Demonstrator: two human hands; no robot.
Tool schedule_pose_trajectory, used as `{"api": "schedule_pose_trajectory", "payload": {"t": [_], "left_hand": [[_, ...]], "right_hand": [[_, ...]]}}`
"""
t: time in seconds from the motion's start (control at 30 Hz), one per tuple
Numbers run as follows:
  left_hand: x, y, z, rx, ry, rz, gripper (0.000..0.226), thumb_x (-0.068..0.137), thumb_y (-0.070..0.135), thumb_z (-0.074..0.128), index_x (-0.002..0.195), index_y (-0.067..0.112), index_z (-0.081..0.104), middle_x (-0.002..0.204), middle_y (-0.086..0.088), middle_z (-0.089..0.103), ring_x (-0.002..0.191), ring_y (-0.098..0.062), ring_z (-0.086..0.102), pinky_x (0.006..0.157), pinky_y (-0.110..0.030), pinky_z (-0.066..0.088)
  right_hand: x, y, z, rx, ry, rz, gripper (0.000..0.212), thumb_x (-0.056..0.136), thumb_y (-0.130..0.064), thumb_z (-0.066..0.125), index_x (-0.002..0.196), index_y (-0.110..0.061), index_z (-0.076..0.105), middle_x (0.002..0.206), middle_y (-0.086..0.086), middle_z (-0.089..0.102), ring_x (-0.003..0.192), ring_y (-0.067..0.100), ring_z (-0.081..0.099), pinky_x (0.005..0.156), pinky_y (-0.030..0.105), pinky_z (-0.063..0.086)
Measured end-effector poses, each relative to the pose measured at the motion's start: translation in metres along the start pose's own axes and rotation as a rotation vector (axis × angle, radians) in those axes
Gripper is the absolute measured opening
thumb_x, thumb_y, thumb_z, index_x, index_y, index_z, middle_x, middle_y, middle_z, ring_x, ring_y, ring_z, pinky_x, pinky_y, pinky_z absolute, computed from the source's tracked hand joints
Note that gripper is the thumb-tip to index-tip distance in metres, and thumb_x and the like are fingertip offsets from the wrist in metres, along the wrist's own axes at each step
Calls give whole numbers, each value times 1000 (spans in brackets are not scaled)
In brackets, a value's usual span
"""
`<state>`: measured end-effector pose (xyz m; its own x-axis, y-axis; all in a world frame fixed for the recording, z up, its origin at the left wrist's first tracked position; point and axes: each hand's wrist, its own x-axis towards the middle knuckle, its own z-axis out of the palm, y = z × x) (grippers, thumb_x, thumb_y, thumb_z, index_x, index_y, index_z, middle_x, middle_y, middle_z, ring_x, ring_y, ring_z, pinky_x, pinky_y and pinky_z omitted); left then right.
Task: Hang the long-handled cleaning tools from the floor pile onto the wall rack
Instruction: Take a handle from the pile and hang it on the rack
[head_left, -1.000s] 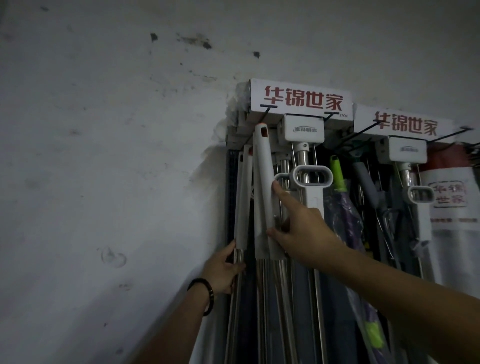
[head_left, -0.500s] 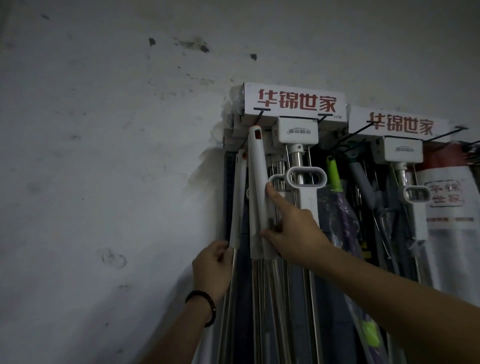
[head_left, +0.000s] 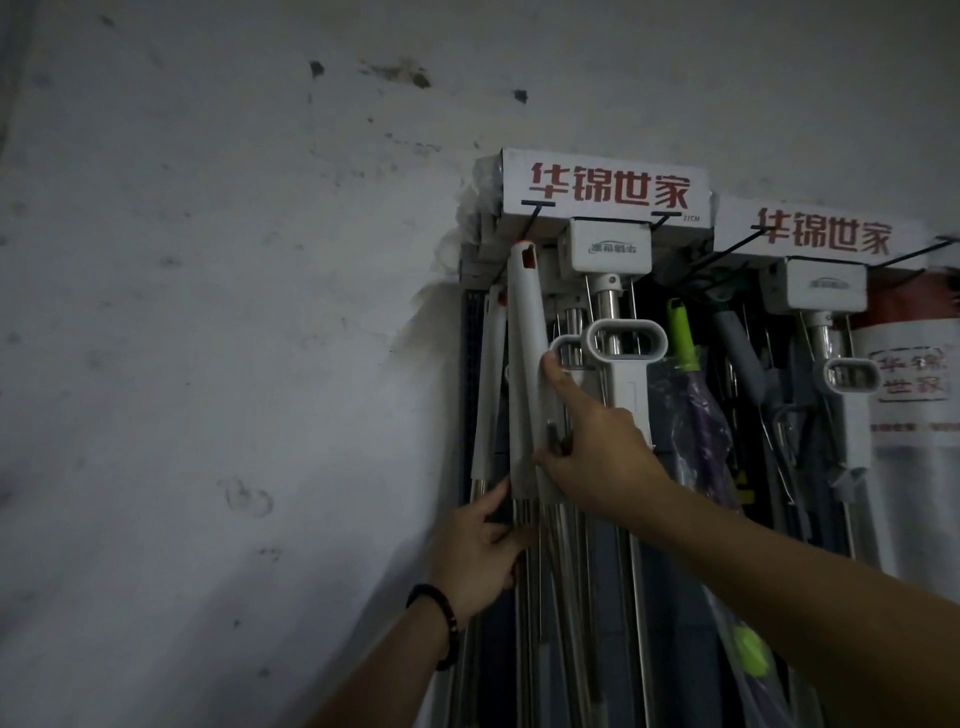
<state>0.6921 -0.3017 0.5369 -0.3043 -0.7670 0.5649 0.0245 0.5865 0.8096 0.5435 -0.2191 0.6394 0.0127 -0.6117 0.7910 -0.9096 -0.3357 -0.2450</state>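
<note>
A white long handle (head_left: 525, 353) with an orange hanging slot at its top leans up toward the black hook (head_left: 529, 218) of the wall rack (head_left: 597, 187), its tip just under the hook. My right hand (head_left: 592, 441) holds the white grip between thumb and extended index finger. My left hand (head_left: 480, 551) grips the metal pole (head_left: 522, 525) just below the white grip. A second white handle (head_left: 488, 389) hangs to its left.
Several other mops hang on the rack: a white squeeze mop with an oval loop (head_left: 626, 338), a green-handled tool in purple wrap (head_left: 685, 374), grey handles and another white mop (head_left: 847, 374) at right. Bare stained wall (head_left: 234, 338) fills the left.
The white handle has been lifted slightly toward the hook. My left hand moved from the left-hand pole to the pole of the handle that my right hand holds.
</note>
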Motion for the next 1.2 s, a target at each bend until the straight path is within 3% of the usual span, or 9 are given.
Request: {"api": "schedule_pose_trajectory", "payload": {"t": [0.1,0.2,0.3,0.43,0.63,0.73,0.87,1.0,1.2], "left_hand": [[12,-6,-1,41,23,-31,76,96,27,73,157,43,30,83,13,80,65,-9,71,69,-39,66],[22,-10,-3,88,32,-46,73,98,28,70,149,56,27,82,10,80,69,-17,71,77,-50,65],[30,-13,-4,67,55,-54,68,98,28,70,144,58,30,91,11,78,72,-14,71,73,-43,65],[41,-18,-6,81,67,-46,64,97,29,72,144,56,37,100,26,65,85,-13,77,75,-42,66],[47,-19,-5,90,108,-39,36,95,28,73,112,59,64,98,16,75,79,-13,74,68,-36,65],[43,-18,3,271,240,14,20,94,27,75,114,27,73,98,11,74,79,-3,66,65,-11,55],[18,-5,19,163,530,190,19,95,20,73,111,27,66,97,10,70,83,-2,66,69,-4,49],[-13,5,30,99,176,163,14,98,35,68,112,32,69,98,14,76,89,3,70,74,-12,54],[-5,5,26,212,205,82,11,91,12,78,87,3,71,67,8,66,54,8,59,55,-8,46]], "right_hand": [[1,-2,12,-37,14,-7,111,91,-19,71,159,-56,-9,81,3,66,69,20,66,68,45,64],[4,1,24,-34,34,11,118,89,-20,71,152,-65,-18,81,0,67,75,25,69,73,53,64],[6,5,31,-26,40,11,124,88,-20,72,143,-73,-25,82,0,68,80,29,70,81,60,61],[7,8,32,-7,54,-2,122,90,-18,70,139,-77,-25,83,0,68,82,28,70,80,57,62],[6,6,21,-38,29,2,114,92,-16,70,157,-58,-13,79,-4,61,75,20,63,68,43,62],[5,3,17,-39,23,12,112,92,-14,70,160,-55,-10,77,-3,60,68,16,62,62,38,60],[4,3,18,-21,32,34,111,92,-16,69,156,-60,-10,80,1,64,68,21,67,66,47,64],[8,3,25,-6,30,43,114,90,-13,70,155,-61,-11,77,0,65,71,21,68,69,47,65],[20,1,32,-23,-16,70,112,91,-5,67,162,-51,-6,76,-1,61,67,12,58,59,30,51]]}}
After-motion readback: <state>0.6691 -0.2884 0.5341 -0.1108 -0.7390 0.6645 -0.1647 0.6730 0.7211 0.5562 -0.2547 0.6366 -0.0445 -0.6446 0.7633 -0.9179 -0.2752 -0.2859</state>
